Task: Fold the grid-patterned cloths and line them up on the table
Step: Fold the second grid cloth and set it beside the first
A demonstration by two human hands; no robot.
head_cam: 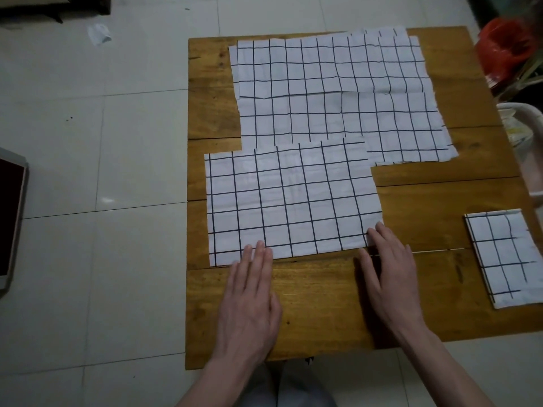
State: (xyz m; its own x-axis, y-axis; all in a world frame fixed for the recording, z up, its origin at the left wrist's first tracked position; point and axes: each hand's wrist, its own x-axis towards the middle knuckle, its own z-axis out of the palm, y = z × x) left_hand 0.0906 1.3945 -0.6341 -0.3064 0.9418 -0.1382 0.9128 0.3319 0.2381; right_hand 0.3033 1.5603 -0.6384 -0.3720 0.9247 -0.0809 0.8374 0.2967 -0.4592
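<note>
A white cloth with a dark grid (291, 201) lies flat at the near middle of the wooden table (323, 304). My left hand (249, 295) lies flat, its straight fingertips touching the cloth's near edge. My right hand (388, 271) lies flat too, fingertips on the cloth's near right corner. Behind it lie more spread grid cloths: one in the middle (396, 127) and a stack at the far side (323, 63). A small folded grid cloth (505, 259) sits at the table's right edge.
The table stands on a pale tiled floor (102, 142). A red plastic bag (505, 45) and a white chair (529, 148) are off the right side. A dark framed panel (8, 221) lies on the floor at left, and a scrap of paper (99, 33) at far left.
</note>
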